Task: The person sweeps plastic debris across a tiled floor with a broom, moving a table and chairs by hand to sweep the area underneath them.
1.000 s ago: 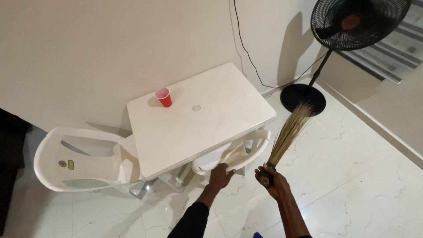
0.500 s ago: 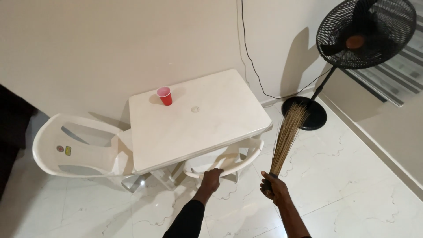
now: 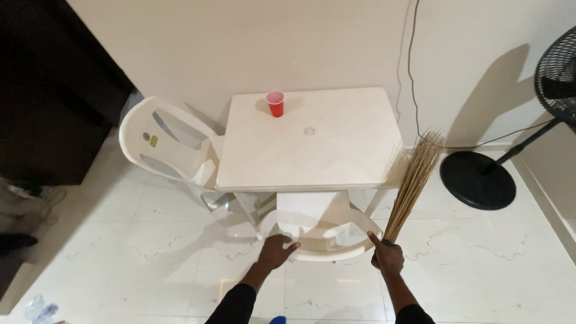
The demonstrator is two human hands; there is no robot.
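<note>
Position has shifted most: a second ago I stood off the corner of the white surface (image 3: 312,141) and saw it at an angle, and now I face its near edge squarely, with the white plastic chair (image 3: 318,231) tucked under it right in front of me. My left hand (image 3: 275,252) has stayed on the chair's curved back rail, fingers wrapped over the top edge at about 7 o'clock of the seat, so I judge I have a firm hold for shifting the chair. My right hand (image 3: 388,258) is closed around the bound end of the straw broom (image 3: 414,180), whose bristles fan upward toward 1 o'clock, just beside the surface's right edge and clear of the floor. On the surface the red cup (image 3: 275,103) stands upright at the far side, around 11 o'clock, untouched. A second white chair (image 3: 165,144) sits at the surface's left, near 10 o'clock, and the black fan base (image 3: 478,180) rests on the tiles at 2 o'clock, with its cable (image 3: 410,66) running up the wall
</note>
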